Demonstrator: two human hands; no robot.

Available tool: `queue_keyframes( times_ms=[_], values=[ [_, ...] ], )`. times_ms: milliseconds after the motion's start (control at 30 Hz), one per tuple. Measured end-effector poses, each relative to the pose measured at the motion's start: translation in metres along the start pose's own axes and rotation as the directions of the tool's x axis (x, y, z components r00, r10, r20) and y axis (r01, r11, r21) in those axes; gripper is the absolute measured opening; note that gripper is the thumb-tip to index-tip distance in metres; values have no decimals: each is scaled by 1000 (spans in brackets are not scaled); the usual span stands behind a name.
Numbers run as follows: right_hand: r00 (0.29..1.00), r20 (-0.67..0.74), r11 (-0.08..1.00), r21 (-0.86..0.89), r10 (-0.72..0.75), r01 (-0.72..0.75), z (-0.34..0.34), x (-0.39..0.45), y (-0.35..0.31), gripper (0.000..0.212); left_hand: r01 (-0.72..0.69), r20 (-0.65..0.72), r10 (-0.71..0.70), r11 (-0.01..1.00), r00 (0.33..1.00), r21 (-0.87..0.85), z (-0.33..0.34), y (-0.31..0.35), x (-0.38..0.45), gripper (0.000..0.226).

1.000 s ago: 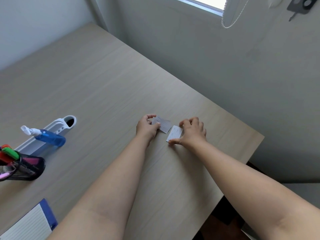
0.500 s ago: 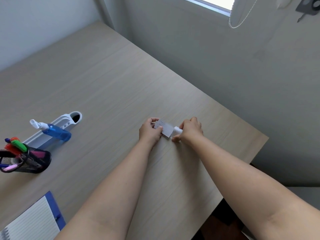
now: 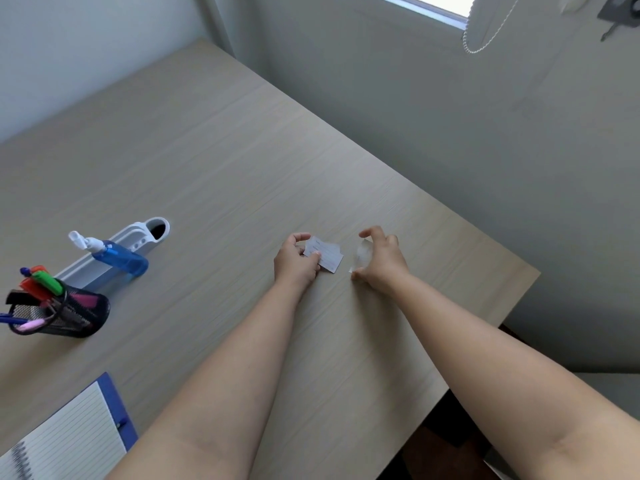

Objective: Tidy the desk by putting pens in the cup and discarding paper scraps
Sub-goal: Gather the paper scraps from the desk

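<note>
So the paper scraps (image 3: pixel 325 257) in the left hand (image 3: pixel 295 263) are small white rectangles with faint print, a couple of them stacked and fanned a bit, pinched between thumb and fingers just above the table (image 3: pixel 214 161). The right hand (image 3: pixel 379 263) has its own scrap (image 3: pixel 363 253) — a small pale piece, blurry, gripped between thumb at the bottom and curled fingers on top, standing more or less on edge.

Compared with half a second ago, the two hands have pulled apart. Back then they were nearly touching with the scraps meeting in the middle; now there's a clear strip of bare table between them, and the right one has opened up wider around its piece.

Over on the left the black mesh cup (image 3: pixel 65 315) already has the pens (image 3: pixel 43 284) and markers sticking out of it — next to a blue spray bottle (image 3: pixel 117 259) and a white tray (image 3: pixel 104 261). A lined notebook (image 3: pixel 65 441) sits at the bottom left corner.
</note>
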State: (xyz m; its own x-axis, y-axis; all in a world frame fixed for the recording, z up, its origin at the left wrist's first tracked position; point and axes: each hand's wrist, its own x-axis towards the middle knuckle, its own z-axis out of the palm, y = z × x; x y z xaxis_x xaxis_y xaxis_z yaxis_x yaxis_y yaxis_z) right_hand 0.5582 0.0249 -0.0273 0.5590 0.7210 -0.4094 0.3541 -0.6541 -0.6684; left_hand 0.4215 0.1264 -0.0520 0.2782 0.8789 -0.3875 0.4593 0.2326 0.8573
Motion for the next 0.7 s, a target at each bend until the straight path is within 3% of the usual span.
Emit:
queue_keyframes(
  times_ms=[100, 200, 333, 500, 600, 700],
  values=[
    [999, -4, 990, 136, 34, -33, -10, -5, 14, 69, 11, 41, -10, 1000, 999, -19, 3, 2, -7, 33],
    [997, 58, 885, 460, 58, -78, -22, -18, 33, 38, 23, 110, -18, 999, 994, -43, 14, 7, -19, 25],
    [985, -47, 769, 631, 164, -98, -36, -32, 58, 5, 43, 226, -28, 997, 974, -62, 40, 15, -36, 22],
    [932, -149, 671, 732, 329, -120, -62, -70, 109, 15, -27, 429, 1, 998, 903, 54, 92, 23, -65, 24],
    [906, -151, 565, 818, 396, -111, -74, -104, 145, 8, -98, 556, 23, 989, 831, 106, 133, 25, -96, 23],
    [872, -174, 535, 837, 458, -114, -87, -138, 181, 10, -187, 670, 48, 973, 741, 137, 176, 24, -137, 21]
  ],
)
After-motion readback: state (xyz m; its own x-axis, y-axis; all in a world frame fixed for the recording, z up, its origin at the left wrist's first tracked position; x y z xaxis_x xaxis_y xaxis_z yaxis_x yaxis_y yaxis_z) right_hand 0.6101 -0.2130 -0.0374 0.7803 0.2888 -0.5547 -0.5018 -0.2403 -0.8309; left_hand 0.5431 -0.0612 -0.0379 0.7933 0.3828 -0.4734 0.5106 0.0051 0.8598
